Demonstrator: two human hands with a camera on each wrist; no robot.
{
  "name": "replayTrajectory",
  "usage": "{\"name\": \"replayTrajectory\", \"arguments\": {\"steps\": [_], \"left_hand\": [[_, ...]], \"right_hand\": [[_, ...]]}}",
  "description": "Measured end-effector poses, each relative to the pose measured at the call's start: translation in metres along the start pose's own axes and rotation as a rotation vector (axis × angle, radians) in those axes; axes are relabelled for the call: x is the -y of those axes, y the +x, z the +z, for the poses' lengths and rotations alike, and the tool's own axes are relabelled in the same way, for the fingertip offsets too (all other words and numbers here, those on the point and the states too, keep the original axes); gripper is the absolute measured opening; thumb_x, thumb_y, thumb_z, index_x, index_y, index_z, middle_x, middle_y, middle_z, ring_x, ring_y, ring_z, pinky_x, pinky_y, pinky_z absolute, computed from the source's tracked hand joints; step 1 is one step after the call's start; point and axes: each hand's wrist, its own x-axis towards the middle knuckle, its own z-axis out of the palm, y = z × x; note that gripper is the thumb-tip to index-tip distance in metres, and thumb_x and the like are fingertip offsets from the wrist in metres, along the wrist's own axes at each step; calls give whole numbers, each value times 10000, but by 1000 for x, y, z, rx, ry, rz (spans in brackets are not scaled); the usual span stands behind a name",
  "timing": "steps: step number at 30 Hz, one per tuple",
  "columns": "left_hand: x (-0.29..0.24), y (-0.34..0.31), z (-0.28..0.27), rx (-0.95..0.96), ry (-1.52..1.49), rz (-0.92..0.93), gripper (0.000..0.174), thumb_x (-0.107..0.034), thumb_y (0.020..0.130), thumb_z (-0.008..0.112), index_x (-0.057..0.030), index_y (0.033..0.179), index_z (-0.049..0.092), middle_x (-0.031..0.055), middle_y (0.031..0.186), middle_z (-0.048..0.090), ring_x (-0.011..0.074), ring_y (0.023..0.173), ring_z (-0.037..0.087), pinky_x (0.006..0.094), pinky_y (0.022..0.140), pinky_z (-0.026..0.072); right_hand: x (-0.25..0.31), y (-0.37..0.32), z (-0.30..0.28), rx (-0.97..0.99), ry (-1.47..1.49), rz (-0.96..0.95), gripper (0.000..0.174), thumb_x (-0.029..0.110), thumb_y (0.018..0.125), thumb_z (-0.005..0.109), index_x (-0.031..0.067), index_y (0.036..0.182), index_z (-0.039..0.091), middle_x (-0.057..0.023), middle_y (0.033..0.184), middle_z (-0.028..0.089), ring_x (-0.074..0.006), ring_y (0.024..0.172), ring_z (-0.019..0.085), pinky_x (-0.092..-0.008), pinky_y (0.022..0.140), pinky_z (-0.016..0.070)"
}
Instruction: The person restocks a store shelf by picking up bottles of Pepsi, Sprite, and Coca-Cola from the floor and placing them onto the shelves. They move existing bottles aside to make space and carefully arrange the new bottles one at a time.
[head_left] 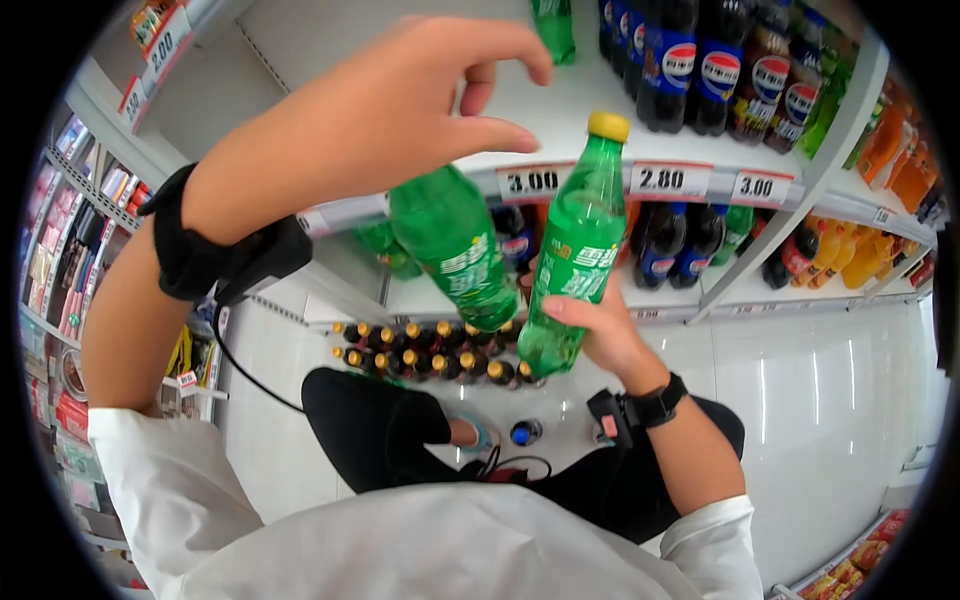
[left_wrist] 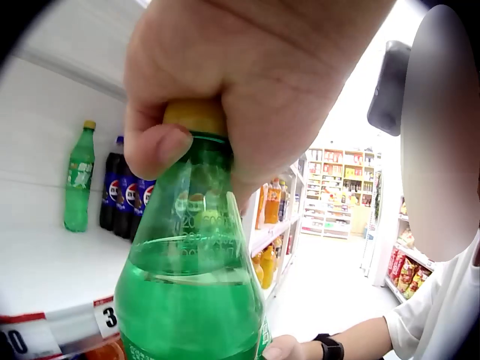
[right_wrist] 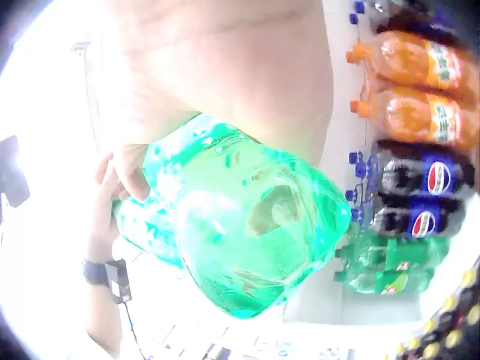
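Note:
My left hand [head_left: 425, 100] grips a green soda bottle [head_left: 455, 245] from above by its yellow cap [left_wrist: 196, 116], with the fingers wrapped about it. The bottle hangs slightly tilted in front of the shelf edge, its neck hidden under the hand in the head view. My right hand [head_left: 622, 338] holds a second green soda bottle [head_left: 578, 255] around its lower half, thumb across the label. This one leans with its yellow cap [head_left: 608, 126] up, near the left hand's fingertips. Its base faces the camera in the right wrist view.
A white shelf [head_left: 590, 110] with price tags stands ahead, bearing cola bottles [head_left: 690, 70] and one green bottle [head_left: 553, 28]. Orange drinks [right_wrist: 420, 112] fill a neighbouring section. Rows of dark bottles with yellow caps [head_left: 440, 362] stand low down, and a blue-capped bottle [head_left: 525, 432] is by my feet.

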Motion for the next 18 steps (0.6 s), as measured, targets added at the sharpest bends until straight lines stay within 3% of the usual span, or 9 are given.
{"name": "replayTrajectory", "arguments": {"steps": [2,4,5,7,14,16,18], "left_hand": [[17,0,-17,-86,78,72,330,-100,804,758,-62,1093,603,-17,674,318,78,611,318,245,540,307],[21,3,-29,-120,117,78,296,-84,805,751,-53,1061,607,-21,673,312,77,609,309,247,538,303],[22,6,-33,-139,141,71,284,-84,808,746,-49,1053,606,-21,672,313,76,609,309,246,537,299],[23,12,-38,-167,170,72,273,-84,812,740,-45,1046,606,-20,670,314,75,609,309,245,535,295],[14,37,-42,-294,140,100,177,-134,833,733,-50,954,637,-50,670,353,46,618,346,219,552,310],[13,43,-42,-331,109,58,161,-147,838,735,-54,931,642,-61,669,377,34,627,374,207,568,325],[25,50,-38,-459,-207,43,154,-147,836,740,-53,882,627,-57,720,482,19,687,446,190,620,361]], "right_hand": [[4,1,2,58,116,64,703,172,792,675,29,1410,371,-151,1419,442,-305,1301,456,-443,953,489],[9,1,8,159,258,80,734,234,809,655,33,1440,340,-168,1485,374,-345,1382,366,-449,982,464],[8,3,8,162,251,65,734,234,809,655,33,1440,340,-168,1485,374,-345,1382,366,-449,982,464],[3,8,6,221,514,109,637,121,816,658,24,1371,360,-170,1373,451,-340,1311,439,-501,969,497],[9,14,13,220,507,-7,629,144,808,666,30,1355,378,-196,1299,525,-327,1224,522,-471,967,486],[11,16,15,223,495,-26,642,150,798,674,33,1355,377,-193,1358,482,-347,1272,488,-477,952,486],[13,18,18,166,517,-155,662,156,789,686,33,1357,368,-180,1418,422,-371,1333,429,-485,950,483]]}}
